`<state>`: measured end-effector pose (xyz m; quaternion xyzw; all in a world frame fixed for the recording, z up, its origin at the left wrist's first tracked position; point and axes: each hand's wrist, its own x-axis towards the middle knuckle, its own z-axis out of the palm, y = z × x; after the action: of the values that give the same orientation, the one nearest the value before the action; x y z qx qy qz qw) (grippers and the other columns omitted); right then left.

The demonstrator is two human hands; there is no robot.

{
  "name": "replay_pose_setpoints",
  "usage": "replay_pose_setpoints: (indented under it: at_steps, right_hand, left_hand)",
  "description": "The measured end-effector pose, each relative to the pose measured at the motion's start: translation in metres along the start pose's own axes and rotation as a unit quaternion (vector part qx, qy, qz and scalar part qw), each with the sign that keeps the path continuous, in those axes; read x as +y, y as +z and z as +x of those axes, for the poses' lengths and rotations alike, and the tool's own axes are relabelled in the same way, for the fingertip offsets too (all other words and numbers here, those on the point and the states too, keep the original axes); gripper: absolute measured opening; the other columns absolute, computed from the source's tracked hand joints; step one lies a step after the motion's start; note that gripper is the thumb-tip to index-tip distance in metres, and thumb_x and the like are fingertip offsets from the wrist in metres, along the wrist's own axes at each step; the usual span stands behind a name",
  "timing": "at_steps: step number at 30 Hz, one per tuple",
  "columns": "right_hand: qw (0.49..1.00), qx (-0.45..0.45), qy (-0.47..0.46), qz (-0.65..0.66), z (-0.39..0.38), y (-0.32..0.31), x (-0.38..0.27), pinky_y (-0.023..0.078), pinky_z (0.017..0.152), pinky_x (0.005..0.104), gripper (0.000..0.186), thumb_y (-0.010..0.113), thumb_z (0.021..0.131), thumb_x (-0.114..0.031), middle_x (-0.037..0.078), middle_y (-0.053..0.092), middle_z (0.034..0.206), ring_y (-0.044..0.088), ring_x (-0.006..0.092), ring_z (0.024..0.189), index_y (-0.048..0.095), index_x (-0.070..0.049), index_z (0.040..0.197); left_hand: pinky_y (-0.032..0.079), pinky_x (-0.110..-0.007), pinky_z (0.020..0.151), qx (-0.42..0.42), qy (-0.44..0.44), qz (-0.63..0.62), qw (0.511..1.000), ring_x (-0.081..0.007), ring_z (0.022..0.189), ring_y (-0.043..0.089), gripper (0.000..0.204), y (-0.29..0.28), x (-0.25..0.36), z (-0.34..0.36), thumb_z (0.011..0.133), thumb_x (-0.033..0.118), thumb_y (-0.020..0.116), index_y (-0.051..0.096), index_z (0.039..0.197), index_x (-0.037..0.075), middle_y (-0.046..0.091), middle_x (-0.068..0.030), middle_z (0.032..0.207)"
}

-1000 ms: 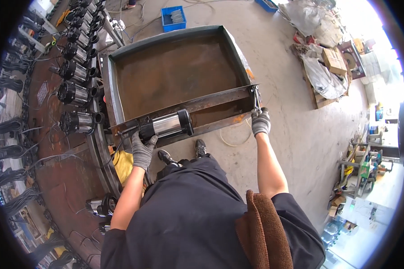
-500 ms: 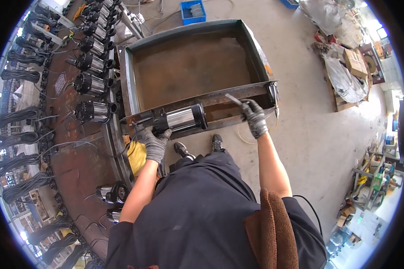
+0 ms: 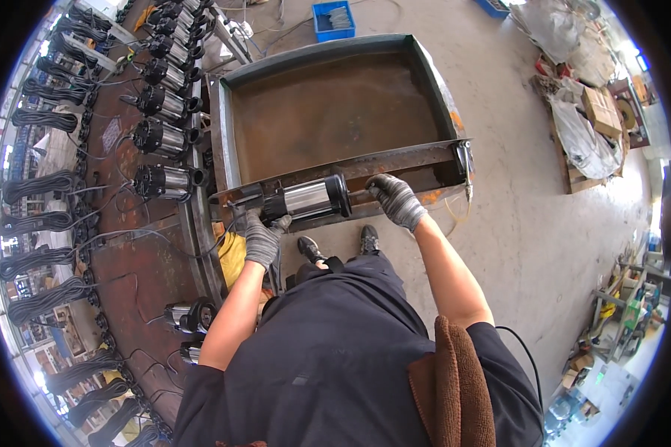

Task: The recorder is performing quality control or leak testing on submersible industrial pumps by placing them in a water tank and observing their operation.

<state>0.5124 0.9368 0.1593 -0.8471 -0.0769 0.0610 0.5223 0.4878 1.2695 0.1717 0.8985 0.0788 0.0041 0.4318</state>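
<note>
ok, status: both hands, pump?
Left hand on pump. Right hand has thin tool at pump's right end. Pump lies along near side of tub. No obstruction seen.

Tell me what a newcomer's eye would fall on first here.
Upper middle, a big metal tank of brown liquid dominates. Along its near side lies a black-and-silver cylinder, the gloved left hand at its left end, the right hand holding a slim piece by its right. Similar cylinders line the bench at left.
</note>
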Motion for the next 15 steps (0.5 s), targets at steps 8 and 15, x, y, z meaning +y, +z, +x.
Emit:
replay_pose_setpoints:
  at_steps: [8,15]
  right_hand:
    - [0.994,0.031,0.093,0.046,0.002,0.010,-0.007,0.050,0.081,0.0393,0.016,0.059,0.095,-0.011,0.019,0.067,0.100,0.063,0.0349,0.091,0.064,-0.003,0.107]
    - [0.963,0.070,0.065,-0.253,0.007,0.022,0.007,0.050,0.079,0.0397,0.024,0.054,0.100,-0.024,0.016,0.069,0.094,0.063,0.0306,0.083,0.060,-0.003,0.109]
  left_hand:
    - [0.041,-0.039,0.099,-0.019,-0.032,-0.097,0.995,-0.0298,0.104,0.057,0.054,0.007,-0.019,0.006,0.065,0.023,0.081,0.063,0.112,0.004,0.064,-0.0126,0.108]
    - [0.040,-0.039,0.101,-0.007,-0.007,-0.045,0.999,-0.0275,0.107,0.056,0.052,0.004,-0.002,0.001,0.068,0.015,0.079,0.061,0.116,0.003,0.063,-0.0130,0.110]
